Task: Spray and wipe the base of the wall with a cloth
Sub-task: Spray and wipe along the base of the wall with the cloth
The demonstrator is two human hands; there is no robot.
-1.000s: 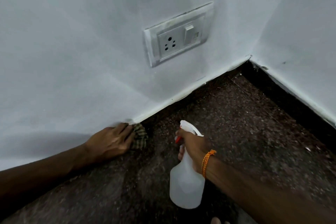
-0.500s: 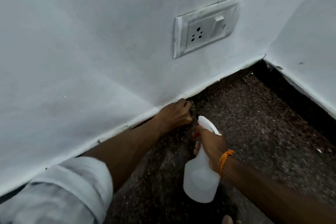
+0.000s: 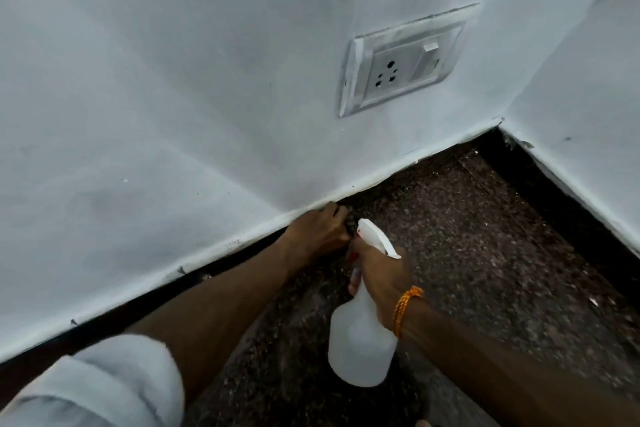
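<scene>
The left hand [image 3: 317, 230] presses a cloth [image 3: 349, 221] (mostly hidden under its curled fingers) against the base of the wall [image 3: 242, 227], at the floor's [image 3: 485, 253] edge. Just beside it, the right hand [image 3: 381, 276] grasps a spray bottle [image 3: 360, 350] by the neck, its nozzle toward the cloth. A socket [image 3: 401, 62] sits higher on the wall.

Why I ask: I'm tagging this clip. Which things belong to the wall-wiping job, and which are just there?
In the job: cloth, held by the left hand at the base of the wall; spray bottle, gripped by the right hand.
Just there: wall socket; speckled floor; orange wrist thread; white sleeve.
</scene>
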